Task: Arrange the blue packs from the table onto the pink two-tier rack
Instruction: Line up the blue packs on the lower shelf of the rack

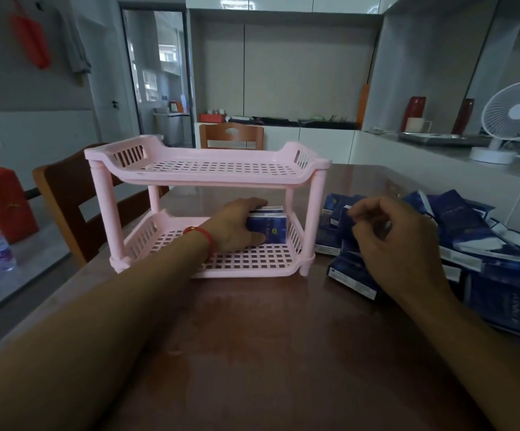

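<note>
Reaching into the lower tier of the pink rack (202, 209), the left hand (237, 227) grips one blue pack (268, 227) and sets it upright against the rack's right end wall, probably so a row can build leftward from there. Right of the rack, the right hand (389, 241) curls its fingers onto a pack in the loose pile of packs (470, 244) on the table (252, 337), likely readying the next one. The rack's upper tier holds nothing.
</note>
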Action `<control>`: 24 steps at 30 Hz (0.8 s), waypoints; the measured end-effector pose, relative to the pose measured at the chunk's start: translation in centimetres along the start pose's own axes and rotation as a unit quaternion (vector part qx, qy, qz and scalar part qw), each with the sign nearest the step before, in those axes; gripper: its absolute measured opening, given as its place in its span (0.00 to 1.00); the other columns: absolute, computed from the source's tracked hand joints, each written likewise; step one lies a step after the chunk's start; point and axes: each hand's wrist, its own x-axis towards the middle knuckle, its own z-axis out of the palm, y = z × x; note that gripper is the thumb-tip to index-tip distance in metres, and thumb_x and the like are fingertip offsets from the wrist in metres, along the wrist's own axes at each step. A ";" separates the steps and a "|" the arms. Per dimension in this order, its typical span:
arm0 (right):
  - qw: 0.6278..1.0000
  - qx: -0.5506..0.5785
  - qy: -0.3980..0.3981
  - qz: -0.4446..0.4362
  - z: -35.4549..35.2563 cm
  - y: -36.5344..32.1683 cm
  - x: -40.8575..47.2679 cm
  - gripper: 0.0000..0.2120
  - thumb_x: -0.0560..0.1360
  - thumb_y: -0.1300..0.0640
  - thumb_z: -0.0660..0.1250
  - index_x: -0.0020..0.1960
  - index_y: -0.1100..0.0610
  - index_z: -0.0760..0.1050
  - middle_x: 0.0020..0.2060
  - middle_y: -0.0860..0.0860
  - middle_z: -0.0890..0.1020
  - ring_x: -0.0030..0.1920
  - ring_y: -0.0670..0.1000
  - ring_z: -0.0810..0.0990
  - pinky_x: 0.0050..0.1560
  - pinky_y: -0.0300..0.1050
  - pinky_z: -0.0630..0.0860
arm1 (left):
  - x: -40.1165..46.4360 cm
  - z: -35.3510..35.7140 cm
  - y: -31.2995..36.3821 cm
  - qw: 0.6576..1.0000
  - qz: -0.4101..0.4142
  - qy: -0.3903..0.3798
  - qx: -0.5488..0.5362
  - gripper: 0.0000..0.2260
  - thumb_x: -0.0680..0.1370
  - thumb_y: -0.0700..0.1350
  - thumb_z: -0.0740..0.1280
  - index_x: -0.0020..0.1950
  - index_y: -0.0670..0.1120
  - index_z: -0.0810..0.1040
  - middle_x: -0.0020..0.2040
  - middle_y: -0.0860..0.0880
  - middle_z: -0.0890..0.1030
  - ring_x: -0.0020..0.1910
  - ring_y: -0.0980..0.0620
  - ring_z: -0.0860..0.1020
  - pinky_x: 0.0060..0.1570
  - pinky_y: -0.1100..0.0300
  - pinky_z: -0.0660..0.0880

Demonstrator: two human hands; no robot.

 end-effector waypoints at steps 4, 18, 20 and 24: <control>1.000 0.005 0.005 0.000 -0.4 0.0 0.1 0.07 0.75 0.67 0.68 0.47 0.56 0.79 0.38 0.42 0.77 0.40 0.35 0.76 0.39 0.22 0.69 | 0.3 0.3 -0.3 0.999 0.004 0.029 0.026 0.30 0.74 0.44 0.73 0.75 0.49 0.66 0.69 0.45 0.72 0.65 0.47 0.74 0.67 0.55 0.70; 1.000 -0.009 0.016 0.007 -1.0 0.6 -0.4 0.07 0.75 0.66 0.68 0.47 0.56 0.80 0.41 0.47 0.80 0.39 0.39 0.77 0.40 0.22 0.69 | 0.6 0.7 -0.2 0.998 -0.010 0.036 0.040 0.34 0.74 0.46 0.73 0.77 0.47 0.63 0.72 0.43 0.70 0.68 0.44 0.71 0.71 0.51 0.67; 1.000 -0.012 0.017 0.008 -1.0 0.7 -0.4 0.07 0.75 0.66 0.68 0.47 0.56 0.79 0.41 0.48 0.81 0.38 0.39 0.76 0.39 0.22 0.68 | 0.7 0.9 -0.3 0.998 -0.012 0.038 0.043 0.35 0.74 0.46 0.73 0.77 0.47 0.63 0.71 0.42 0.70 0.68 0.43 0.71 0.71 0.51 0.68; 0.999 -0.017 0.038 0.004 -1.5 0.8 -0.4 0.07 0.74 0.66 0.68 0.48 0.56 0.79 0.40 0.50 0.81 0.38 0.45 0.77 0.37 0.25 0.68 | 0.5 0.8 0.0 0.998 -0.008 0.041 0.041 0.40 0.72 0.46 0.75 0.79 0.48 0.58 0.72 0.41 0.67 0.70 0.42 0.68 0.71 0.50 0.67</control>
